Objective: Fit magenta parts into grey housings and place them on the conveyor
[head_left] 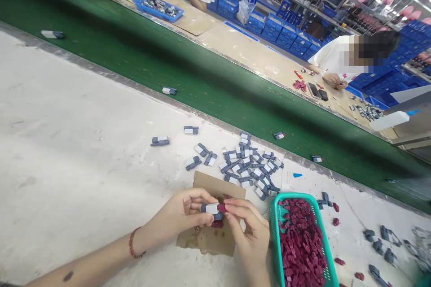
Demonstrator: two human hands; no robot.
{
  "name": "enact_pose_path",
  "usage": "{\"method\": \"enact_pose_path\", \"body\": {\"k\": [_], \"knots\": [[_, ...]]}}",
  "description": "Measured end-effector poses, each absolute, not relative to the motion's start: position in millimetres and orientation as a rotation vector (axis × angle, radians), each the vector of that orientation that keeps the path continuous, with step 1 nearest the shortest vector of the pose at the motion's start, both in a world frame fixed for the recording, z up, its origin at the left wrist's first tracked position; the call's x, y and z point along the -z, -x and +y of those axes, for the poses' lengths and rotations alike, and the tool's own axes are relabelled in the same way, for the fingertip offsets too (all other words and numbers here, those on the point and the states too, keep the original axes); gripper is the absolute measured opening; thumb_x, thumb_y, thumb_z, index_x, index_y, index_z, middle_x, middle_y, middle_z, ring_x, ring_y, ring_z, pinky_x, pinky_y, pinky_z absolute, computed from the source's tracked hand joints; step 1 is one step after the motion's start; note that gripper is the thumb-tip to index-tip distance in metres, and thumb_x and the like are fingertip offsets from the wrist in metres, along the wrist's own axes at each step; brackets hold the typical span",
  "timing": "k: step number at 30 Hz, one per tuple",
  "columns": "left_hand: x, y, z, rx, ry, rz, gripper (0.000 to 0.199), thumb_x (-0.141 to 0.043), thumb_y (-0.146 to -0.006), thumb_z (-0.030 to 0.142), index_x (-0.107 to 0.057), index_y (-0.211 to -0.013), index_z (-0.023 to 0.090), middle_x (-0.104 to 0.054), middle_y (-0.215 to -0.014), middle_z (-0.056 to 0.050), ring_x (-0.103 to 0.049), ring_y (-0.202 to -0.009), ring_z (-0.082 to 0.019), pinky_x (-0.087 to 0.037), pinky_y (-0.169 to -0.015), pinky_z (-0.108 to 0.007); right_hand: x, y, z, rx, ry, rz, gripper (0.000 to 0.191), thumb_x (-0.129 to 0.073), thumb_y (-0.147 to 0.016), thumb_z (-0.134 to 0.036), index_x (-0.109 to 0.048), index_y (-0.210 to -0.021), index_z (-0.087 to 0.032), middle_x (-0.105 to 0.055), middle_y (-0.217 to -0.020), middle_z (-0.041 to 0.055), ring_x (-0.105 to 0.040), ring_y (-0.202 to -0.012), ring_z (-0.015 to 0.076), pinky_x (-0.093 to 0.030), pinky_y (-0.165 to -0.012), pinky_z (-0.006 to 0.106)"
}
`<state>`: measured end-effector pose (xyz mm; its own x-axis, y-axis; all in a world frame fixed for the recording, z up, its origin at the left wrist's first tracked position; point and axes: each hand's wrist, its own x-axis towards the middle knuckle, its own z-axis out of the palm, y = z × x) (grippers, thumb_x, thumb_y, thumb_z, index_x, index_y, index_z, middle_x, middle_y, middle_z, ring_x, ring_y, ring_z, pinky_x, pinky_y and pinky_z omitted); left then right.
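Note:
A grey and white plastic part [212, 208] is pinched in my left hand [183, 210], above a stained piece of cardboard [215, 240]. At its right end sits a small dark red piece [221, 207], which the fingertips of my right hand [247, 226] grip. More dark red shows just under the part, partly hidden by my fingers. A green basket [274, 233] full of dark red pieces [299, 242] stands right beside my right hand. Beyond the cardboard lies a loose pile of grey and white parts [249, 166].
Behind the white table [84, 143] runs a green conveyor belt [215, 94] carrying a few spaced parts. Loose grey parts [377, 245] and red pieces lie right of the basket. Across the belt, two people work at a bench [235, 49] with a blue tray [161, 17].

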<state>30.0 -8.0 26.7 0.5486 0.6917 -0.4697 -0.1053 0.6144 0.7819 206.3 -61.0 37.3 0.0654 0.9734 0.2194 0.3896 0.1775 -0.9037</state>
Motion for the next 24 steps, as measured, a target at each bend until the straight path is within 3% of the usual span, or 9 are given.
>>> {"method": "enact_pose_path", "body": {"k": [8,13,16,20,24], "knots": [[-23.4,-28.3,-6.8,-0.533,-0.869,0.919,0.033,-0.082,-0.061,0.038,-0.068,-0.081,0.016,-0.068,-0.066,-0.003,-0.06,-0.057,-0.016,-0.051,-0.057,-0.027,-36.7,-200.6,-63.5,-0.701,1.364,-1.668,0.028,-0.054,-0.091,-0.012,-0.072,-0.106,-0.027,-0.074,-0.1,0.0075,-0.07,-0.092,0.0189,-0.057,-0.084,0.031],[-28.4,-31.2,0.7,-0.456,-0.974,0.992,0.04,-0.084,-0.056,0.044,-0.07,-0.082,0.017,-0.073,-0.086,-0.007,-0.067,-0.074,-0.024,-0.055,-0.067,-0.031,-53.5,-215.2,-69.8,-0.73,1.438,-1.724,0.028,-0.052,-0.092,-0.015,-0.071,-0.109,-0.027,-0.073,-0.105,0.006,-0.068,-0.096,0.0183,-0.055,-0.085,0.03],[-40.8,-30.6,27.1,-0.454,-1.188,1.055,0.041,-0.083,-0.055,0.048,-0.071,-0.081,0.019,-0.074,-0.09,-0.008,-0.068,-0.08,-0.027,-0.054,-0.073,-0.032,-63.5,-253.6,-80.6,-0.55,1.693,-1.605,0.025,-0.052,-0.091,-0.017,-0.071,-0.104,-0.026,-0.072,-0.103,0.0059,-0.066,-0.097,0.0211,-0.053,-0.086,0.034],[-43.5,-39.9,95.7,-0.63,-1.605,1.185,0.045,-0.073,-0.065,0.052,-0.07,-0.096,0.019,-0.073,-0.103,-0.01,-0.067,-0.089,-0.028,-0.052,-0.081,-0.033,-57.1,-306.2,-87.0,-0.293,2.077,-1.599,0.025,-0.05,-0.085,-0.011,-0.069,-0.098,-0.02,-0.071,-0.1,0.0097,-0.063,-0.096,0.0283,-0.049,-0.086,0.043],[-26.8,-68.3,166.4,-0.649,-2.039,1.238,0.033,-0.059,-0.08,0.038,-0.067,-0.102,0.015,-0.071,-0.11,-0.012,-0.064,-0.096,-0.029,-0.048,-0.088,-0.035,-39.6,-319.9,-78.5,-0.301,2.207,-1.757,0.025,-0.049,-0.078,-0.003,-0.067,-0.085,-0.019,-0.07,-0.09,0.0109,-0.061,-0.09,0.0294,-0.05,-0.078,0.041]]}}
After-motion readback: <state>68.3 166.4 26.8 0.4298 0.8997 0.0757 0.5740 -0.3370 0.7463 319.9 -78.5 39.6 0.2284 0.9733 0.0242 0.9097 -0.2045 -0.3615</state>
